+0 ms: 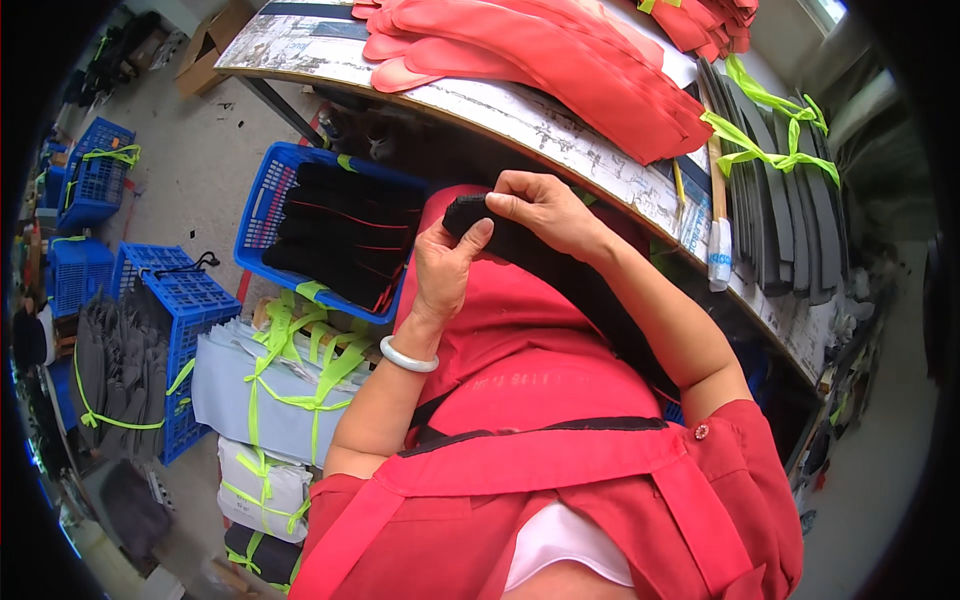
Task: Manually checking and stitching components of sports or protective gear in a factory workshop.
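A long black strip of fabric (590, 300) runs from my hands down across my lap toward my right side. Its near end is pinched by my left hand (447, 265), thumb on top. Close beside it, my right hand (545, 212) grips the same end with thumb and bent fingers. To the left of my hands, a blue plastic basket (262, 225) holds black fabric pieces (340, 230) with thin red lines along them. A red apron (520, 375) covers my lap beneath the strip.
Coral-red fabric pieces (540, 60) lie on the worn worktable (520, 118) ahead. Dark grey pieces (785, 190) tied with green strips are at the right. Light blue-grey bundles (225, 375) and a blue crate (190, 310) stand at the left. A cardboard box (210, 45) sits farther off.
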A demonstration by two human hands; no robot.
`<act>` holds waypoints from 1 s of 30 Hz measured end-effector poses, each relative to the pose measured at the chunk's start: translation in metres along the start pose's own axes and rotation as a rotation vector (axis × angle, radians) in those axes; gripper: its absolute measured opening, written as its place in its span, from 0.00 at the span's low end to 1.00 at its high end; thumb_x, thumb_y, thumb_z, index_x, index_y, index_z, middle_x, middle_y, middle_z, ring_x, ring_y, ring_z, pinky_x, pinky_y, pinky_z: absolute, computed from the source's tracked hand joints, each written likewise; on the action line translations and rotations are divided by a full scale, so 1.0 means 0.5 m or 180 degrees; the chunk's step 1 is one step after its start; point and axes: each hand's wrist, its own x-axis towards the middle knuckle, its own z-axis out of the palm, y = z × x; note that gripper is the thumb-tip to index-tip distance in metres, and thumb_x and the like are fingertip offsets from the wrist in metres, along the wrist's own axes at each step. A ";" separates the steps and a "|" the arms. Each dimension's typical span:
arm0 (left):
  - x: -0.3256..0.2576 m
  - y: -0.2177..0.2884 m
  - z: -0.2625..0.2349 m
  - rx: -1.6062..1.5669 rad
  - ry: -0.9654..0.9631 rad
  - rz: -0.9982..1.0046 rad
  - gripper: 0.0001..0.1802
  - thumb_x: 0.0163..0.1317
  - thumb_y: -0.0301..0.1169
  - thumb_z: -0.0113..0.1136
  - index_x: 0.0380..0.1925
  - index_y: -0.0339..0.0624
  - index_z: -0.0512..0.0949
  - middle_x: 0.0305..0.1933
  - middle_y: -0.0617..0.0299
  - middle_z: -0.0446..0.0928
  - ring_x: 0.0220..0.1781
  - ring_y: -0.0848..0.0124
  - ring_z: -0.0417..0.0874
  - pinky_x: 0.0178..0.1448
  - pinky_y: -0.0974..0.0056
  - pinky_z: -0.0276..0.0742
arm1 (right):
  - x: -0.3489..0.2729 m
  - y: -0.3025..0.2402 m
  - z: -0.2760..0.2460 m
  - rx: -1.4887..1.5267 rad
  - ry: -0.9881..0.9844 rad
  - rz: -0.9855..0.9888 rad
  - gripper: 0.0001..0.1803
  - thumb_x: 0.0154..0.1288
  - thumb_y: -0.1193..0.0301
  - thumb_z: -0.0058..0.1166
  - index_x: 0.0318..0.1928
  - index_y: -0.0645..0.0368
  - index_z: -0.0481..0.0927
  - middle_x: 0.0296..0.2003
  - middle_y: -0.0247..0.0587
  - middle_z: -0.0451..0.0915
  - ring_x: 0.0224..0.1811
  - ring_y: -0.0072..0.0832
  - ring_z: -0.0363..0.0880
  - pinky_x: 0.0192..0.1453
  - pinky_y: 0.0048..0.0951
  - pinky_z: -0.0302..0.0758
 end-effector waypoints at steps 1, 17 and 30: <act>0.000 0.003 0.001 -0.0007 -0.0083 -0.0146 0.10 0.65 0.26 0.61 0.46 0.35 0.80 0.40 0.61 0.82 0.38 0.74 0.82 0.41 0.69 0.82 | -0.004 0.003 0.004 0.0011 0.0059 -0.0065 0.14 0.71 0.63 0.53 0.36 0.64 0.77 0.25 0.38 0.75 0.29 0.19 0.71 0.36 0.26 0.72; -0.021 0.006 0.006 0.0304 -0.0356 -0.0293 0.06 0.67 0.25 0.60 0.39 0.34 0.80 0.32 0.65 0.81 0.34 0.78 0.80 0.36 0.72 0.78 | -0.013 -0.020 0.040 -0.0730 0.0241 -0.0285 0.17 0.73 0.61 0.52 0.31 0.64 0.76 0.23 0.31 0.71 0.29 0.14 0.66 0.33 0.26 0.70; 0.026 0.017 -0.090 0.0243 0.0324 -0.0397 0.22 0.67 0.38 0.60 0.56 0.37 0.73 0.49 0.58 0.79 0.46 0.71 0.83 0.39 0.66 0.84 | -0.015 0.068 0.020 -0.0833 -0.0078 0.0167 0.22 0.73 0.54 0.50 0.48 0.62 0.75 0.37 0.42 0.80 0.41 0.26 0.77 0.47 0.31 0.73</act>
